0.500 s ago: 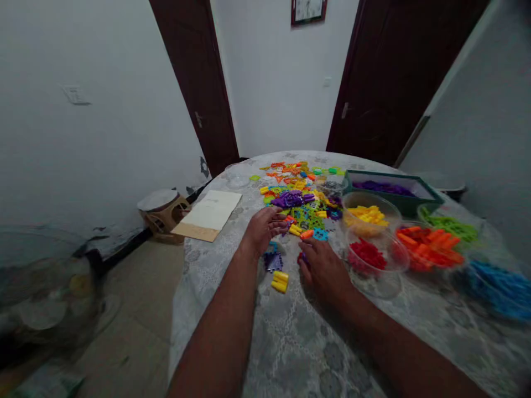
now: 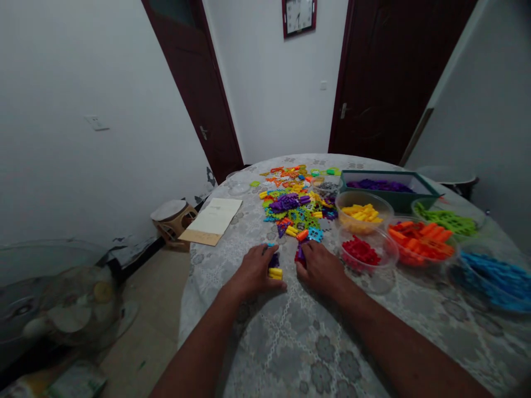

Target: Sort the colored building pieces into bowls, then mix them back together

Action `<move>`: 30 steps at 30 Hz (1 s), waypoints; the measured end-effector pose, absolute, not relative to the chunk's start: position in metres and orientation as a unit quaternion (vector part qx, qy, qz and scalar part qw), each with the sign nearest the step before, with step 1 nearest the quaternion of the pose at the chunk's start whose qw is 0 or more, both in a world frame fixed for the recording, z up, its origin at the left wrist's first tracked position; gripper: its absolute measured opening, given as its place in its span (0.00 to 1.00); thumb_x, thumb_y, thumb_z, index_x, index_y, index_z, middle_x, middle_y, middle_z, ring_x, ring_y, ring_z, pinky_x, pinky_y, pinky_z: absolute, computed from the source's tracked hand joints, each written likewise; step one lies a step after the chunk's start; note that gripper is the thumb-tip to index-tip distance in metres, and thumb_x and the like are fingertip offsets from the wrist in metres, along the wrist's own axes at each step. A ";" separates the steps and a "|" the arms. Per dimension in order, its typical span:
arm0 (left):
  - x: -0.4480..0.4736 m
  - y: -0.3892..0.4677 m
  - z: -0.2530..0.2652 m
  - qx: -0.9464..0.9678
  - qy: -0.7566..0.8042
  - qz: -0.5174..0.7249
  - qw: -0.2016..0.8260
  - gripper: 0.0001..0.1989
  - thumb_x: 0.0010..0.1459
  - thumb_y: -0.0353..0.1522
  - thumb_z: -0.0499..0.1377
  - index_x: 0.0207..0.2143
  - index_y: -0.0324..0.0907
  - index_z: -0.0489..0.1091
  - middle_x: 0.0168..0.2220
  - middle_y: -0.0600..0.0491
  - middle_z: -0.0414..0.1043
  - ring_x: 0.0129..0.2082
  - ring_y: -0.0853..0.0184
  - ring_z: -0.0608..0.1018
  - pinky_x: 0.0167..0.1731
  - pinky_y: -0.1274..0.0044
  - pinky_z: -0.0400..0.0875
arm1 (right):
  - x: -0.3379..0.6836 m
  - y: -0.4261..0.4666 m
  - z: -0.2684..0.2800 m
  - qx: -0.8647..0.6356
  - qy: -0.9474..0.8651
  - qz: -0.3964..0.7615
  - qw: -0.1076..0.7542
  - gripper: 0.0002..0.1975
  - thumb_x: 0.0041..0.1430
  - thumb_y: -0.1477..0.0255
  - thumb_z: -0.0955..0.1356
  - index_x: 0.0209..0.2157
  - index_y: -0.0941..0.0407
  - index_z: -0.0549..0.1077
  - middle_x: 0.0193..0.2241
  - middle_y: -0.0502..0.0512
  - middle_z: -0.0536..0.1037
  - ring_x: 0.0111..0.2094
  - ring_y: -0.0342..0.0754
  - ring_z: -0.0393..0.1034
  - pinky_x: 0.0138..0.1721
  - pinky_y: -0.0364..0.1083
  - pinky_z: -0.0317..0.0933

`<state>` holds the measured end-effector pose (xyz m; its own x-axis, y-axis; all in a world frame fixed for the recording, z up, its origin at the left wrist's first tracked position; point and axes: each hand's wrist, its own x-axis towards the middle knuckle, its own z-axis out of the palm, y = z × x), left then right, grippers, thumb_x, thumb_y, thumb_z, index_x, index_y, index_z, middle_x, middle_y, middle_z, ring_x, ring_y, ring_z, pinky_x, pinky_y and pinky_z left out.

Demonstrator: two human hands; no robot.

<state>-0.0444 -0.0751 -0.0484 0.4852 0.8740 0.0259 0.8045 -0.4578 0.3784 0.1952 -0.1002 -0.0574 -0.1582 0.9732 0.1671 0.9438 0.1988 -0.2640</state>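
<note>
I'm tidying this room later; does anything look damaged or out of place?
Two things: the white wall has dark, ragged patches low beside the left-hand door, like flaked paint, and the paper pad seems to jut past the edge of the table.

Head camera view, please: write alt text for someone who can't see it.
A person's left hand curls at yellow and dark pieces on a patterned tablecloth, with the right hand at red and purple pieces. Beyond lies a multicoloured pile; clear tubs of colour-sorted pieces stand to the right.
</note>
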 end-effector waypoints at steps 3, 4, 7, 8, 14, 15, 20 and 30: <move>-0.041 -0.063 -0.054 0.866 0.471 0.128 0.106 0.43 0.49 0.48 0.75 0.65 0.47 0.68 0.59 0.41 0.71 0.60 0.46 0.72 0.61 0.57 0.67 | 0.199 -0.095 -0.062 -0.615 -0.766 0.045 0.179 0.19 0.70 0.69 0.65 0.59 0.60 0.72 0.52 0.68 0.77 0.51 0.58 0.73 0.49 0.49 0.66; -0.039 -0.059 -0.055 0.872 0.462 0.134 0.095 0.38 0.52 0.47 0.74 0.63 0.47 0.70 0.57 0.42 0.72 0.58 0.48 0.73 0.60 0.58 0.68 | 0.201 -0.094 -0.064 -0.612 -0.767 0.047 0.189 0.19 0.71 0.70 0.63 0.60 0.60 0.71 0.52 0.68 0.78 0.51 0.57 0.73 0.49 0.49 0.66; -0.033 -0.052 -0.062 0.863 0.464 0.182 0.084 0.28 0.57 0.43 0.70 0.58 0.46 0.72 0.55 0.43 0.70 0.56 0.52 0.74 0.58 0.62 0.70 | 0.207 -0.088 -0.067 -0.616 -0.752 0.069 0.223 0.21 0.75 0.70 0.60 0.63 0.61 0.69 0.52 0.68 0.79 0.50 0.56 0.75 0.48 0.49 0.67; -0.030 -0.051 -0.064 0.852 0.474 0.205 0.086 0.28 0.58 0.41 0.69 0.58 0.46 0.71 0.56 0.43 0.68 0.56 0.53 0.74 0.58 0.64 0.70 | 0.208 -0.087 -0.067 -0.620 -0.743 0.079 0.238 0.21 0.75 0.69 0.60 0.64 0.61 0.67 0.54 0.68 0.79 0.51 0.56 0.76 0.49 0.49 0.67; -0.010 -0.043 -0.061 0.809 0.539 0.196 0.125 0.33 0.55 0.35 0.69 0.63 0.42 0.67 0.53 0.43 0.69 0.53 0.55 0.76 0.57 0.66 0.71 | 0.211 -0.083 -0.070 -0.657 -0.688 0.105 0.291 0.23 0.76 0.66 0.60 0.66 0.61 0.66 0.55 0.70 0.80 0.50 0.58 0.79 0.47 0.49 0.68; -0.007 -0.042 -0.058 0.801 0.555 0.179 0.135 0.35 0.55 0.35 0.69 0.64 0.42 0.66 0.53 0.43 0.70 0.52 0.55 0.76 0.56 0.67 0.71 | 0.210 -0.084 -0.070 -0.662 -0.685 0.100 0.288 0.22 0.76 0.66 0.60 0.65 0.60 0.66 0.53 0.69 0.82 0.49 0.58 0.80 0.46 0.49 0.68; 0.004 -0.040 -0.047 0.796 0.560 0.156 0.171 0.31 0.54 0.30 0.67 0.61 0.44 0.70 0.54 0.45 0.68 0.49 0.59 0.77 0.52 0.71 0.72 | 0.210 -0.091 -0.059 -0.655 -0.682 0.094 0.310 0.22 0.74 0.63 0.63 0.63 0.57 0.69 0.47 0.65 0.84 0.43 0.59 0.82 0.40 0.49 0.67; 0.009 -0.047 -0.062 0.787 0.543 0.229 0.182 0.34 0.55 0.24 0.62 0.64 0.47 0.68 0.57 0.46 0.68 0.55 0.59 0.75 0.58 0.71 0.70 | 0.223 -0.121 0.000 -0.606 -0.637 0.117 0.462 0.20 0.71 0.57 0.65 0.56 0.54 0.73 0.46 0.61 0.85 0.42 0.56 0.81 0.42 0.49 0.68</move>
